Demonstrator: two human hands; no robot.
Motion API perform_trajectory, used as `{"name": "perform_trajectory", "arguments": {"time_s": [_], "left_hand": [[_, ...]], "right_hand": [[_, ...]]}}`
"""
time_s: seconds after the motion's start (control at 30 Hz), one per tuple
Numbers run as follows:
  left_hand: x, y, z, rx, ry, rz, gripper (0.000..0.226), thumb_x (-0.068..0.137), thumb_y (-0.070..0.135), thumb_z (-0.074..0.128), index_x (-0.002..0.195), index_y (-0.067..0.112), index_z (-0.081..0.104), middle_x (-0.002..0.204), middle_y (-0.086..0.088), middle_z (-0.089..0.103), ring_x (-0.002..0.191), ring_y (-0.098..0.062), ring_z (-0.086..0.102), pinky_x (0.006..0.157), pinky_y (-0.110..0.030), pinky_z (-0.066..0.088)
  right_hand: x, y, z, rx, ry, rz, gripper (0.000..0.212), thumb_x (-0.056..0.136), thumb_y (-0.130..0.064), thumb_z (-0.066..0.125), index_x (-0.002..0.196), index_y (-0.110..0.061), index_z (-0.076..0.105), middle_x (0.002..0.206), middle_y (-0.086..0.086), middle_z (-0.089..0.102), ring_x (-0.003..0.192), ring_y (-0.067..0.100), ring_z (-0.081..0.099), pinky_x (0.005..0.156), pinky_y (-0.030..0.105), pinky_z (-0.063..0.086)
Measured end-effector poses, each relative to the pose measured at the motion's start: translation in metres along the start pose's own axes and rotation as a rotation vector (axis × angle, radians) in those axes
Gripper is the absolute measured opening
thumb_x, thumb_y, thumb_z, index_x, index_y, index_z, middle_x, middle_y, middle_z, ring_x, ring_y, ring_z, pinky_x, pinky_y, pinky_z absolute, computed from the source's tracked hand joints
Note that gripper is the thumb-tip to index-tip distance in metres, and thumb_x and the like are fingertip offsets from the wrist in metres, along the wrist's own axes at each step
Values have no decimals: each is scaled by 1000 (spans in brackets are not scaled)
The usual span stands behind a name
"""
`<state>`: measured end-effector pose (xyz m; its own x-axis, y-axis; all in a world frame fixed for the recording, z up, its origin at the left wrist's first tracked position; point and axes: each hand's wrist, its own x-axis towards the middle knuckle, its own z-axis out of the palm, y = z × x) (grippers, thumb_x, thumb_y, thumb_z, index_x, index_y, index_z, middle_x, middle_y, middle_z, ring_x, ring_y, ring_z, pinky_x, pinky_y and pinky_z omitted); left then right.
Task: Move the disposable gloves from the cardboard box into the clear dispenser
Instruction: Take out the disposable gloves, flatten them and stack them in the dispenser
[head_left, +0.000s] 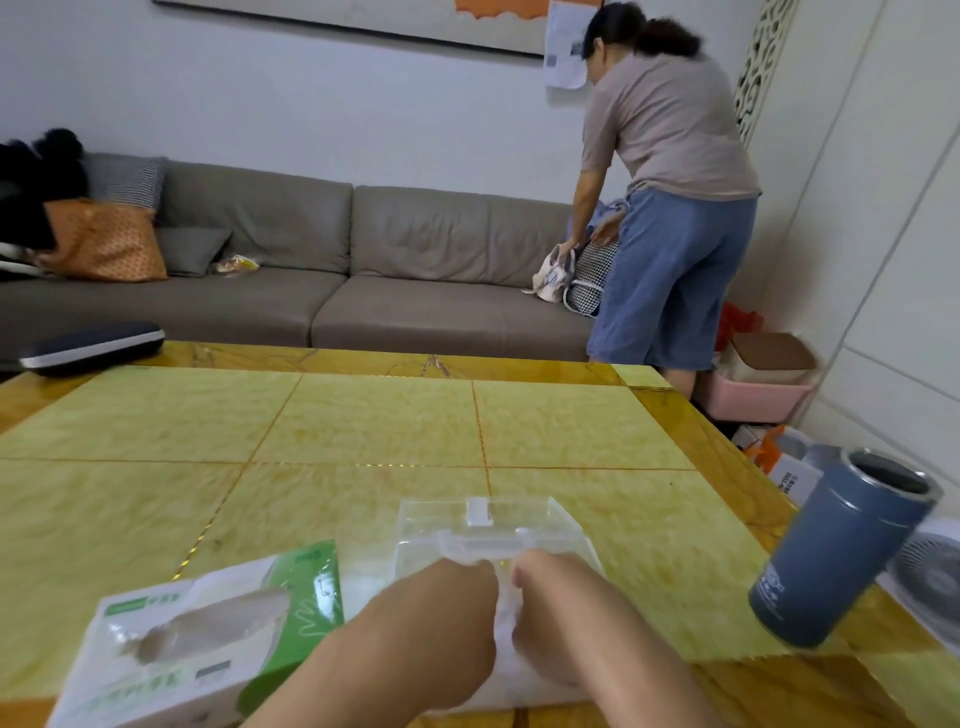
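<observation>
Left hand (441, 618), right hand (558, 618) clutch gloves (503, 605) against dispenser (550, 525).

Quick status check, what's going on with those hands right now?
Left hand and right hand both pinching the glove stack at the clear dispenser. Cardboard box beside, left. Nothing blocking.

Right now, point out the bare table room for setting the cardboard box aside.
The widest bare patch is the far half of the table, between the dispenser and the sofa-side edge, bordered left by the dark case. Another lies left of the cardboard box. Crowded: the near edge, where both hands grip the gloves; the blue flask guards the right.
</observation>
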<state>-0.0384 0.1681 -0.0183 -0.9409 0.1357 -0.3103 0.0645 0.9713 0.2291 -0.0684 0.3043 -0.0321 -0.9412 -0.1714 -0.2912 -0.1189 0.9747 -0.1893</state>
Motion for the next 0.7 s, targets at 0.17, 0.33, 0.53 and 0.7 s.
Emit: {"name": "perform_trajectory", "arguments": {"time_s": [0.17,0.33,0.53,0.7], "left_hand": [[-4,-6,2,34,149,91,51,89,1,40,134,23,51,133,2,55,117,-24,60,91,-36,51],[-8,-21,7,-78,410,168,42,98,12,41,128,38,55,127,19,57,109,-12,62,82,-31,51],[-18,-76,8,-311,796,217,24,88,13,68,96,35,65,89,26,62,81,4,62,68,-24,53],[-47,-156,9,-197,671,-129,25,88,21,75,75,38,62,68,18,65,66,1,63,64,-25,56]], "right_hand": [[-3,-2,-3,28,124,10,34,95,-9,43,121,-23,59,125,1,55,108,25,66,83,32,50],[-9,-6,-9,125,259,2,35,82,-5,38,99,-25,62,101,-4,58,88,22,66,76,35,57],[-15,-11,-9,249,423,-84,30,90,-9,43,97,-28,65,91,-10,64,80,14,64,71,34,57],[-24,-25,-5,276,475,-229,21,98,-14,43,100,-29,58,90,-12,59,78,12,58,67,29,47]]}}
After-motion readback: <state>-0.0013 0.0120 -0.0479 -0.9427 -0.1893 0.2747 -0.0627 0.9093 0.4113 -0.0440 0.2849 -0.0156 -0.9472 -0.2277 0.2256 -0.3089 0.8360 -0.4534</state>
